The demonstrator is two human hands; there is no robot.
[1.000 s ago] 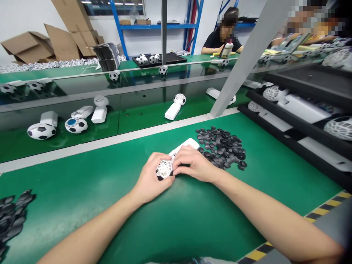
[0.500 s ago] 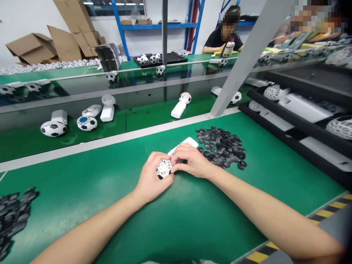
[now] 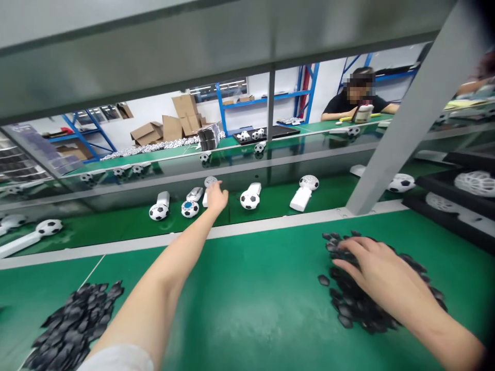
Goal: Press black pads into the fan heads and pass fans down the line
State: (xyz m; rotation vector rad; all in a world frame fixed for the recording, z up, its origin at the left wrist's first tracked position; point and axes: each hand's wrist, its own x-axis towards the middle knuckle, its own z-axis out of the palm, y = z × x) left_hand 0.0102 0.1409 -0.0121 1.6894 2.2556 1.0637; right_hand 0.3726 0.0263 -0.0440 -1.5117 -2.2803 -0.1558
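My left hand reaches onto the dark green belt, at a white handheld device with a lattice ball head. Its fingers are around the device's body and partly hide it. Over on the right, my right hand hovers low over a pile of small black patches, thumb and fingers apart and curved, touching or just above the top pieces. Beside my left hand on the belt lies a device with a black-and-white football head. Another device with a partly latticed ball lies farther right.
More football devices lie along the belt, one with a blue disc. A second black patch pile is at lower left. A grey post and stacked black trays stand at right. A person sits across.
The device I was holding has left my hands; a football-headed device now lies on the belt. My left hand moved forward to another device, my right hand to the black pile. The view shifted left and up.
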